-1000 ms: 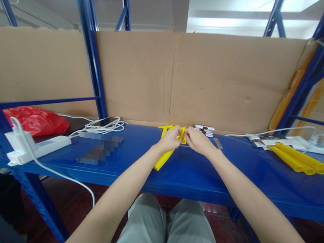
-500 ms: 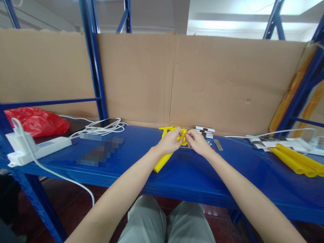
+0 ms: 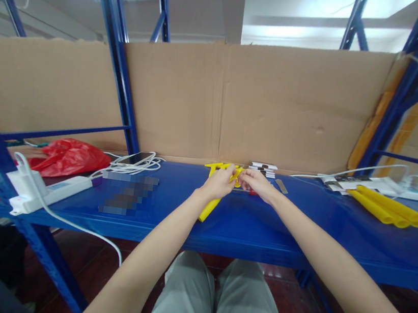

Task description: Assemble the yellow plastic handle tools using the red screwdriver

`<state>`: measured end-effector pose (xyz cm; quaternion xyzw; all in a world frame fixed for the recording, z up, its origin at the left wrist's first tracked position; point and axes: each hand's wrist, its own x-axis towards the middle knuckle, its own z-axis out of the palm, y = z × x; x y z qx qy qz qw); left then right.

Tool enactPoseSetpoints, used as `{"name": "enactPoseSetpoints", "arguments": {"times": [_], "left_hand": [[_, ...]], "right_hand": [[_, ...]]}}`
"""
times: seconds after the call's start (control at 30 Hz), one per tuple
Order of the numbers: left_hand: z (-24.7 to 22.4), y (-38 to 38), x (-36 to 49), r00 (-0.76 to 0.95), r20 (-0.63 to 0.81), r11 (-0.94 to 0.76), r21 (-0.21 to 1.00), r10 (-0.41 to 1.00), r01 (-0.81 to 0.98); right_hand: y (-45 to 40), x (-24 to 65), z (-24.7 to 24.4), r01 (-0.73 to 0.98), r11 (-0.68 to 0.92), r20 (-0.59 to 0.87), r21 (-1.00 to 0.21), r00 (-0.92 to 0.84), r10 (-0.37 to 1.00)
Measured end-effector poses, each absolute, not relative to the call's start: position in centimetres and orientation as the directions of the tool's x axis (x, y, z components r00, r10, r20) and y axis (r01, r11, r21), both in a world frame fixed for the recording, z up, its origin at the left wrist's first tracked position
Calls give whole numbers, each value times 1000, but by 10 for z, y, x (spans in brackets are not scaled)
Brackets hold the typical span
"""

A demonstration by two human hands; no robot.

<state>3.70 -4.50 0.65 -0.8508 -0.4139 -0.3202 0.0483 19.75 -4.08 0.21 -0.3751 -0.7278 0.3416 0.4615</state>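
Note:
My left hand (image 3: pixel 220 182) is closed round a yellow tube (image 3: pixel 209 210), whose lower end slants down toward the front edge of the blue shelf. Just to its right, my right hand (image 3: pixel 256 183) has its fingers pinched together at the tube's upper end; whatever they hold is too small to make out. More yellow pieces (image 3: pixel 213 166) lie behind my hands. A small red thing (image 3: pixel 252 192) shows under my right hand. Behind it are black-and-white packets (image 3: pixel 264 167), and a flat grey strip (image 3: pixel 281 186) lies to the right.
Several yellow tubes (image 3: pixel 387 206) lie at the right. A power strip (image 3: pixel 61 192), coiled white cable (image 3: pixel 131 164) and red plastic bag (image 3: pixel 75 158) are at the left, where another person's hand (image 3: pixel 27 151) reaches in. Cardboard (image 3: pixel 277 104) stands along the back.
My right hand has shifted slightly and the red thing beneath it shows more. At the left, the other person's hand has appeared and the red bag has moved right. My left hand is nearly still.

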Motion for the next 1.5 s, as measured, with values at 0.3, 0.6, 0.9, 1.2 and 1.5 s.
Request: {"name": "enactPoseSetpoints", "arguments": {"times": [0.3,0.6,0.9,1.2,1.5], "left_hand": [[3,-36,41,406,622,-691,320,670,648],[12,-34,21,286,506,-578,656,814,485],[8,-37,31,234,455,-508,814,859,283],[1,-30,26,276,509,-579,709,815,401],[-1,-30,29,290,491,-569,743,821,353]], "right_hand": [[-32,197,-2,370,650,569,-664,-313,760],[-40,221,12,696,669,701,-261,-339,628],[-14,307,0,958,125,436,-260,0,900],[-11,309,-12,988,91,277,-121,-54,959],[-14,304,-12,995,54,235,-81,-34,971]]}}
